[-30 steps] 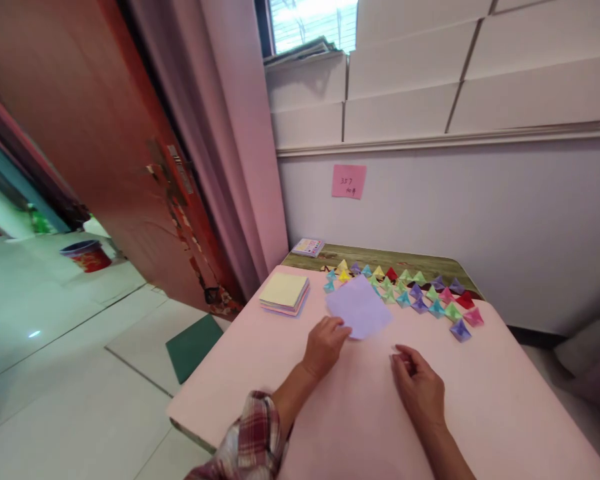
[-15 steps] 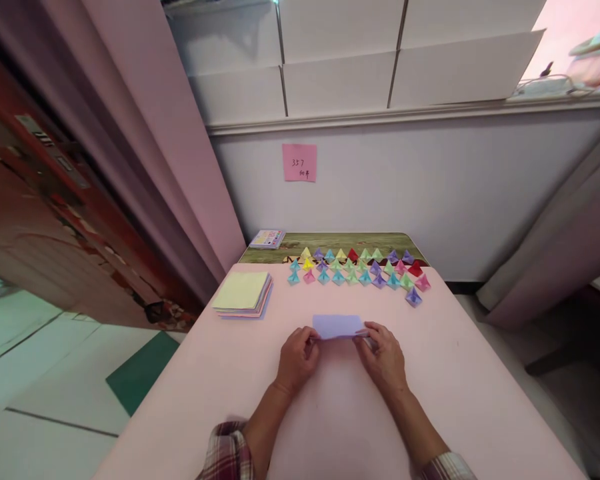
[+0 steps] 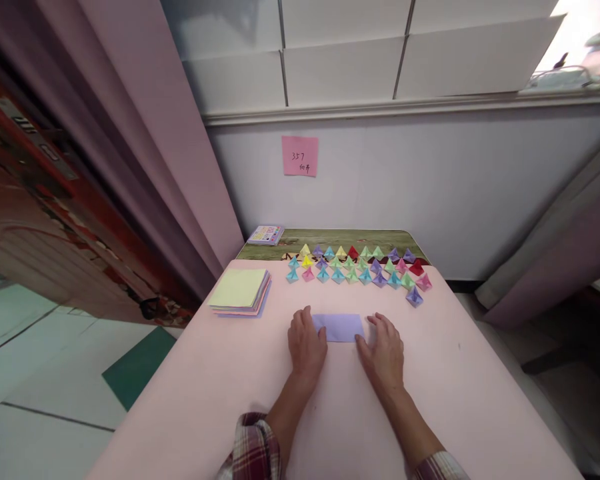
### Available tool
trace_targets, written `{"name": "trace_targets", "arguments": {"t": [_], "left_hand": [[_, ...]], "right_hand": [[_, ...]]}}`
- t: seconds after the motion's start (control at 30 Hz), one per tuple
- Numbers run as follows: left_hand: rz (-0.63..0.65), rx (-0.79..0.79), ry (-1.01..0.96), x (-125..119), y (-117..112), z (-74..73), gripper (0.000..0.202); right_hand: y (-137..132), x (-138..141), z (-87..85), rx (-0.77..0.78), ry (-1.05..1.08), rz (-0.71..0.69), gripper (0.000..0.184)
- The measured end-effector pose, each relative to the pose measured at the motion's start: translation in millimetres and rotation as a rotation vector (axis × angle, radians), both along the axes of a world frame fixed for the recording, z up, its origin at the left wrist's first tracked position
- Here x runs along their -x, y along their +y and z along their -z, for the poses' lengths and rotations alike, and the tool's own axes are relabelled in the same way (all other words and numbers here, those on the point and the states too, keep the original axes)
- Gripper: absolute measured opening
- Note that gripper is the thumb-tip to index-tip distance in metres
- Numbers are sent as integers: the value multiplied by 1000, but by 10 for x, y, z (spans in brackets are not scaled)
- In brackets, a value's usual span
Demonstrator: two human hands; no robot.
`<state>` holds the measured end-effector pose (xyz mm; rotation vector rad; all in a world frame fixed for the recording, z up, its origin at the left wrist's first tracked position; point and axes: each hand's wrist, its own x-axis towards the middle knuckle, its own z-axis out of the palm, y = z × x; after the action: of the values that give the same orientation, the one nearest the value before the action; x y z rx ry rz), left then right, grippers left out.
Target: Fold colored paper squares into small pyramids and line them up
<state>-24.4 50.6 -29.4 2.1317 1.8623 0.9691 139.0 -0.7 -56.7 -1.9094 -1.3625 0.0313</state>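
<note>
A purple sheet of paper [image 3: 341, 327], folded into a long rectangle, lies flat on the pink-covered table between my hands. My left hand [image 3: 306, 341] rests over its left end, palm down, fingers stretched out and thumb on the paper. At the right end my right hand [image 3: 384, 350] has its thumb touching the lower corner, with the other fingers spread apart on the table. Beyond the paper stand rows of small folded paper pieces in several colours, among them a purple one [image 3: 414, 297] nearest to me.
A stack of coloured paper [image 3: 237, 290] sits at the left of the table [image 3: 220, 393]. Behind it is a small printed packet [image 3: 266, 235] in the back left corner. A pink note [image 3: 300, 156] is stuck to the wall. A curtain [image 3: 180, 133] hangs at the left.
The purple paper has been laid flat on the table. My fingers have let go of its edge and spread out, and my left hand has moved onto its left end.
</note>
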Motion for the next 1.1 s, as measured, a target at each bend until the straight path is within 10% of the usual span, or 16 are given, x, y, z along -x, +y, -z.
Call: {"name": "trace_targets", "arguments": {"t": [0.23, 0.53, 1.1], "left_hand": [[334, -46, 69, 78, -40, 0, 16], [362, -30, -62, 115, -11, 16, 14], [324, 36, -176, 111, 56, 10, 14]], "right_hand": [[86, 58, -116, 43, -141, -153, 52], [533, -72, -555, 638, -165, -195, 46], [267, -71, -241, 364, 452, -144, 29]]}}
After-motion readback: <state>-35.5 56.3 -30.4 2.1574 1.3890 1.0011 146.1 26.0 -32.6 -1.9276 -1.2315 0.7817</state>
